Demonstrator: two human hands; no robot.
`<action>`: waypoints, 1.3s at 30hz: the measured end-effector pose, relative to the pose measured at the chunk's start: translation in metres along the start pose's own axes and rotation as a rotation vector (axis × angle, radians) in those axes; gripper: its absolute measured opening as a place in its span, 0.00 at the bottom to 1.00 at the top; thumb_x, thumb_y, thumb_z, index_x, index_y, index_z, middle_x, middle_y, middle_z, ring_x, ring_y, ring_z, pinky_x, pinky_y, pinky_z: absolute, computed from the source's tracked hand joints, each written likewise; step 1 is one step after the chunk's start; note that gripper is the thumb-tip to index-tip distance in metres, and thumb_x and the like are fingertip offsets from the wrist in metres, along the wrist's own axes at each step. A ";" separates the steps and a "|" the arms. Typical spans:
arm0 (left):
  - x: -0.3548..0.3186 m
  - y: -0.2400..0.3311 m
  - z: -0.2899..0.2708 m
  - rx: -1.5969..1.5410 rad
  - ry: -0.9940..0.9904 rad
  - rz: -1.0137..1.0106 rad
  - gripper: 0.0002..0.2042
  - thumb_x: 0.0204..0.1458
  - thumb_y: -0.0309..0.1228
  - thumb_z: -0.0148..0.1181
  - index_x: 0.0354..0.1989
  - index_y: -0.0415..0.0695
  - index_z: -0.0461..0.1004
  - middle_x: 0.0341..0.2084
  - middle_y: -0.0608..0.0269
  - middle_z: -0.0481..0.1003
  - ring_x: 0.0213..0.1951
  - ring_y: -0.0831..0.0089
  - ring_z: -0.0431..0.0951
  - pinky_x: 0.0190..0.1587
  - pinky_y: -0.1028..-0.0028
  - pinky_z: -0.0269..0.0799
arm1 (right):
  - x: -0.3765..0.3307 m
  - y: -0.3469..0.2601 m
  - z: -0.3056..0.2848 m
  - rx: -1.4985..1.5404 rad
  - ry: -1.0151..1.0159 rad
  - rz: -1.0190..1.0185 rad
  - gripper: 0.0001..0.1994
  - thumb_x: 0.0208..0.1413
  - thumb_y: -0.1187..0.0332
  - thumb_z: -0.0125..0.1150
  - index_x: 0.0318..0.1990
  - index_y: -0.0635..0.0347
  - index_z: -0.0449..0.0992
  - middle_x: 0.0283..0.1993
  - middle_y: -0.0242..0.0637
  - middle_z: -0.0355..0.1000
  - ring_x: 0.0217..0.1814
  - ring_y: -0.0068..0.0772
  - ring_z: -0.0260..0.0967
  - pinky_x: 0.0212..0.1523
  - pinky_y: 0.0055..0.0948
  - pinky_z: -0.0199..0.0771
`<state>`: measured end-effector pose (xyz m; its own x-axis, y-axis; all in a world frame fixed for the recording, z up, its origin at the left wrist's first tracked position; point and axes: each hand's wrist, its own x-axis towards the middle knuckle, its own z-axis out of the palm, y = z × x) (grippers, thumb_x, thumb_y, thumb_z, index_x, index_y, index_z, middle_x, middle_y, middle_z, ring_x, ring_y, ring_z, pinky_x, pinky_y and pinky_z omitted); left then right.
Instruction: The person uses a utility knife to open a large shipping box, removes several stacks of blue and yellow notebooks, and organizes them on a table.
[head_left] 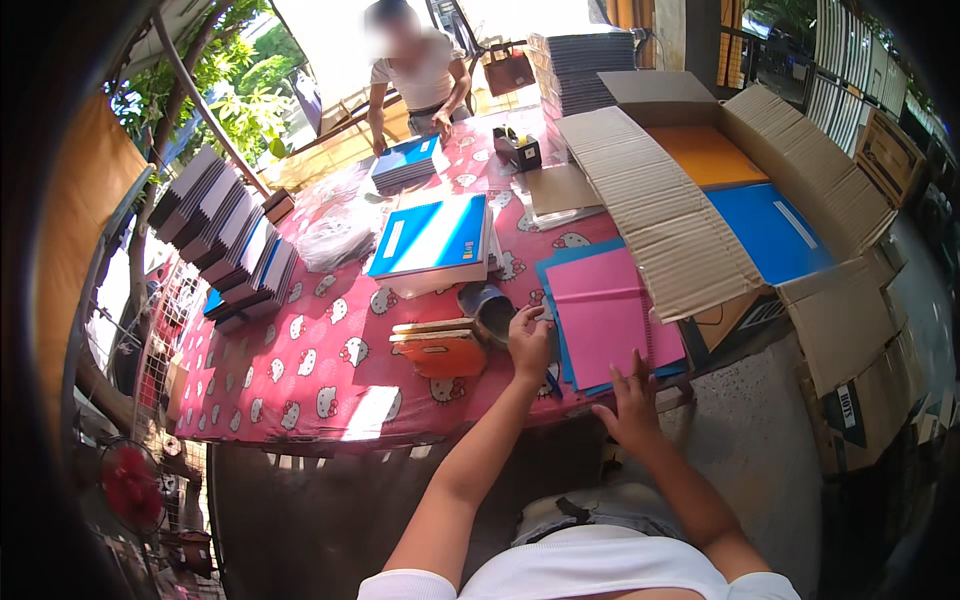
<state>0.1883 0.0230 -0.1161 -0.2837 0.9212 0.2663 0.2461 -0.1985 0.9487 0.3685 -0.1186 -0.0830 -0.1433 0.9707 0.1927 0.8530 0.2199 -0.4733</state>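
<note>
A pink spiral notebook (600,310) lies on top of blue covers (548,283) at the table's near right edge. My right hand (632,408) is open, its spread fingertips at the notebook's near edge. Just left of the notebook, my left hand (530,345) is raised with its fingers bent together beside a dark round can (488,308). What those fingers hold, if anything, is too small to make out. A blue pen (553,384) rests on the table below that hand. Left of the can stands an orange-faced block of boards (440,355).
Blue notebooks (430,235) are stacked mid-table, with plastic sheets (338,235) beside them. Dark-edged notebook piles (225,235) stand left. An open cardboard box (655,200) flanks the right side. Across the table, a person (415,75) handles another blue stack (405,162), near a tape dispenser (520,150).
</note>
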 end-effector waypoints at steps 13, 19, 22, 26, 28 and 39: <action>0.020 0.176 -0.024 -0.549 -0.095 -0.163 0.16 0.49 0.22 0.50 0.48 0.39 0.64 0.42 0.61 0.67 0.39 0.79 0.68 0.42 0.79 0.65 | -0.108 -0.049 -0.215 0.354 0.204 -0.190 0.27 0.46 0.61 0.66 0.52 0.63 0.68 0.46 0.43 0.72 0.44 0.38 0.72 0.44 0.31 0.71; 0.035 0.260 0.002 -0.434 -0.458 0.132 0.20 0.47 0.24 0.55 0.52 0.43 0.63 0.46 0.58 0.67 0.48 0.70 0.68 0.49 0.73 0.65 | -0.101 -0.012 -0.309 0.089 0.481 -0.173 0.27 0.45 0.54 0.64 0.49 0.62 0.70 0.42 0.42 0.74 0.43 0.35 0.72 0.44 0.31 0.71; 0.029 0.304 0.025 0.161 -0.666 0.611 0.27 0.45 0.25 0.60 0.56 0.49 0.61 0.53 0.62 0.65 0.54 0.64 0.66 0.57 0.65 0.58 | -0.075 0.017 -0.344 -0.052 0.433 -0.272 0.27 0.45 0.51 0.63 0.47 0.62 0.72 0.42 0.42 0.74 0.43 0.35 0.72 0.45 0.31 0.70; 0.035 0.325 0.071 0.655 -0.977 1.035 0.36 0.37 0.28 0.67 0.59 0.59 0.59 0.58 0.60 0.59 0.62 0.59 0.54 0.62 0.57 0.49 | -0.018 0.057 -0.369 -0.171 0.290 -0.462 0.23 0.45 0.51 0.63 0.39 0.63 0.74 0.41 0.41 0.74 0.44 0.39 0.72 0.46 0.36 0.70; 0.040 0.328 0.095 0.763 -1.165 1.086 0.40 0.31 0.34 0.70 0.59 0.63 0.59 0.59 0.65 0.59 0.63 0.61 0.50 0.63 0.50 0.38 | 0.021 0.080 -0.376 -0.209 0.195 -0.603 0.20 0.44 0.54 0.64 0.36 0.63 0.75 0.40 0.41 0.74 0.45 0.40 0.71 0.47 0.37 0.69; -0.004 0.250 0.133 0.680 -0.628 1.132 0.14 0.37 0.36 0.64 0.32 0.52 0.67 0.31 0.72 0.70 0.45 0.74 0.70 0.56 0.52 0.40 | 0.216 0.129 -0.296 -0.013 -0.458 -1.294 0.09 0.48 0.66 0.58 0.32 0.62 0.77 0.39 0.43 0.74 0.45 0.41 0.70 0.48 0.37 0.68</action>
<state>0.3739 0.0145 0.0976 0.7534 0.4102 0.5139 0.4896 -0.8716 -0.0221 0.5962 0.0912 0.1520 -0.9821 0.0213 0.1870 -0.0102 0.9861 -0.1659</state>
